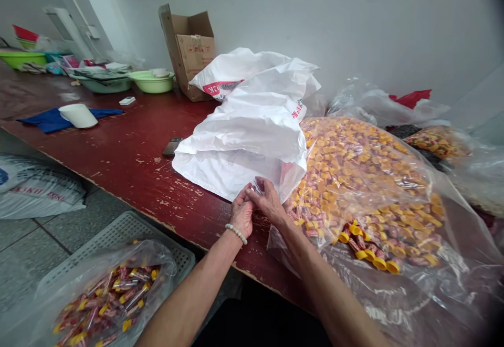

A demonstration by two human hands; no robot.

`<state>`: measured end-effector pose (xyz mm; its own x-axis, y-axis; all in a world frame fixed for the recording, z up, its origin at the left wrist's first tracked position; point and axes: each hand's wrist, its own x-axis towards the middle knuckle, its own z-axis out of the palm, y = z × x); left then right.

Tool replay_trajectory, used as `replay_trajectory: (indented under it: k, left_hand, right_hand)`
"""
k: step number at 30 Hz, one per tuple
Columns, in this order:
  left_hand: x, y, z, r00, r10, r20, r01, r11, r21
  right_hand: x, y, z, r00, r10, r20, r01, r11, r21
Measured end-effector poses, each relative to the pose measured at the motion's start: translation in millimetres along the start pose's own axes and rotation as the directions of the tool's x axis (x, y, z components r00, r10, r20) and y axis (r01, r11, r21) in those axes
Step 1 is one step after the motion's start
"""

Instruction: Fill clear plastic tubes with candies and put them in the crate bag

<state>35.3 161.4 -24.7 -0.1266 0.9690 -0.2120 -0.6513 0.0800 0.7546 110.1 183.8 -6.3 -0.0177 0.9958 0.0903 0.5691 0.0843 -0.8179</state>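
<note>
My left hand, with a beaded bracelet at the wrist, is closed near the table's front edge. Against it, my right hand is closed too, the fingertips of both meeting. A small pale, shiny bit shows between the fingers, too small to name. Just beyond the hands lies a white woven sack, its mouth facing me. Right of my hands, a big clear plastic bag is full of small pieces with yellow caps and red patterned bodies. Several of these pieces show at the bag's opening.
A clear bag of similar capped tubes rests on a grey plastic crate at lower left. On the red table are a dark small box, a white cup, a blue cloth, green basins and a carton.
</note>
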Motion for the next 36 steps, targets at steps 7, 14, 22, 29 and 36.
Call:
replay_trajectory:
  k: [7, 14, 22, 29, 36]
  left_hand:
    - [-4.5, -2.4, -14.8, 0.961, 0.131, 0.242, -0.167, 0.977, 0.135]
    - [2.0, 18.2, -33.5, 0.945, 0.118, 0.306, -0.193, 0.954, 0.229]
    - [14.8, 39.2, -53.8, 0.981, 0.193, -0.035, -0.176, 0.946, 0.273]
    - [15.5, 55.1, -62.1, 0.997, 0.067, 0.034, -0.072, 0.982, 0.174]
    - [14.3, 56.2, -56.8, 0.999, 0.046, 0.017, -0.048, 0.969, 0.244]
  right_hand:
    - [-29.0, 2.7, 6.4, 0.999, -0.022, 0.034, -0.001, 0.825, 0.565]
    - [-32.7, -10.6, -0.2, 0.96, -0.128, 0.25, -0.001, 0.888, 0.459]
    - [19.3, -39.3, -2.8, 0.854, -0.261, 0.45, 0.347, 0.93, -0.12]
    - [115.1, -35.4, 49.5, 0.923, -0.249, 0.293, 0.361, 0.824, -0.436]
    - [139.8, -31.7, 77.6, 0.917, -0.233, 0.324, 0.368, 0.809, -0.459]
